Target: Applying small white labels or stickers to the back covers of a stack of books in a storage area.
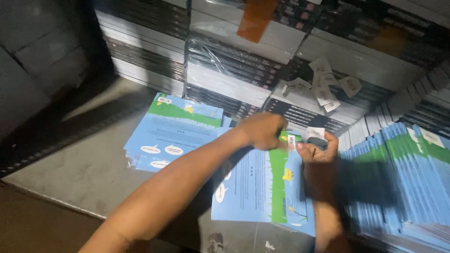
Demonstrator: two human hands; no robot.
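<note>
A thin blue booklet (255, 187) with a green grass band lies flat on the grey surface in front of me. My left hand (262, 130) reaches across it and presses a small white sticker (291, 140) near the booklet's top edge. My right hand (319, 152) hovers just right of that spot and pinches a small white sheet of sticker backing (315, 133) between its fingers. Motion blur hides finger detail on both hands.
A second pile of blue booklets (171, 133) lies to the left. A fanned row of the same booklets (403, 178) fills the right. Wrapped bundles of books (225, 61) are stacked behind, with loose white paper strips (323, 82) lying on them. The grey surface's edge (51, 197) runs at lower left.
</note>
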